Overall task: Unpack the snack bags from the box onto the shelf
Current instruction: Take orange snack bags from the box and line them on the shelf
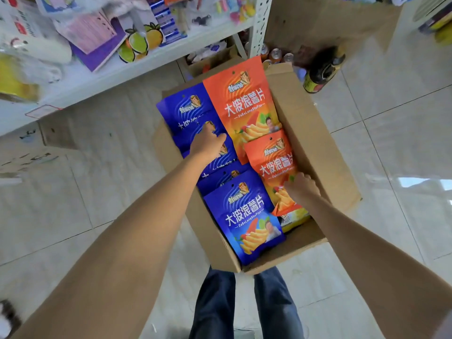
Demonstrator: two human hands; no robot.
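Several chip bags remain in cardboard box (315, 133); none seen on shelf (117, 69) beyond hands. Task barely begun. Left hand (208, 143) on blue chip bag (188, 111), right hand (302, 188) on orange chip bag (274, 167); grip on either unclear.

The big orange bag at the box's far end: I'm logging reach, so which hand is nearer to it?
Left. The left hand rests on blue bags just beside the big orange bag; the right hand is farther back on the nearer orange bag.
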